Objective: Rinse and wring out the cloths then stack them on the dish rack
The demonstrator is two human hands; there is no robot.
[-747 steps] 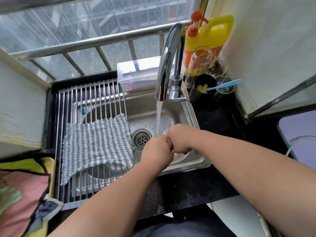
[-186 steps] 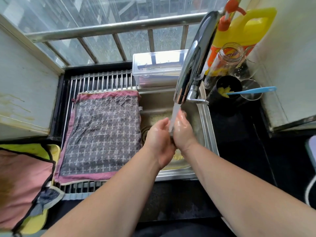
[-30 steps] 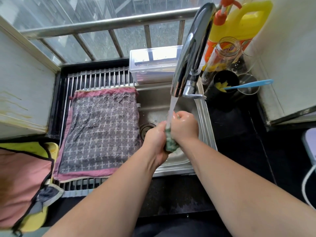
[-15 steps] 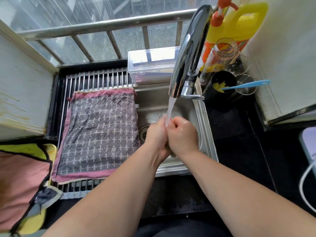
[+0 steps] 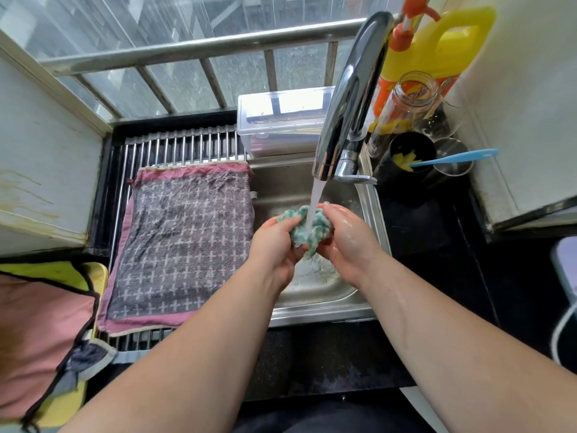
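A chrome faucet (image 5: 349,98) arches over a steel sink (image 5: 315,317) set in a black countertop (image 5: 421,232). Behind the faucet a window (image 5: 175,89) spans the counter. Its glass is speckled with drops and crossed by a metal rail (image 5: 199,51) with slanted bars. Grey daylight comes through and glints on the chrome. Left of the faucet stands a white panel (image 5: 40,170) streaked with brownish stains. Right of the faucet a pale wall (image 5: 530,89) rises above a dark strip (image 5: 530,214) along its foot.
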